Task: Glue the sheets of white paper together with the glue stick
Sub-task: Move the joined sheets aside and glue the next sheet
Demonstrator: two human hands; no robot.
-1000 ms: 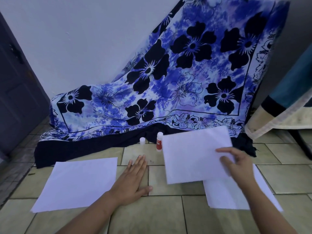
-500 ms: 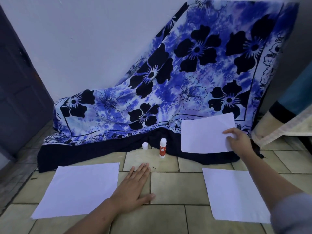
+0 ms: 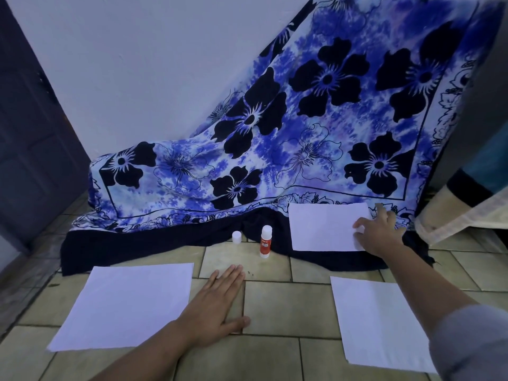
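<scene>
On the dark cloth hem (image 3: 154,251) at back right, right hand (image 3: 380,235) spread flat on far sheet (image 3: 324,228), left hand (image 3: 217,306) open on tiles between two near sheets; laying-out step, next likely grabbing uncapped glue stick (image 3: 265,242).

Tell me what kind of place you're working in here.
Probably a room in a home, with the work done on the floor: tan floor tiles, a blue floral cloth draped against a plain white wall, and a dark door at left.
</scene>
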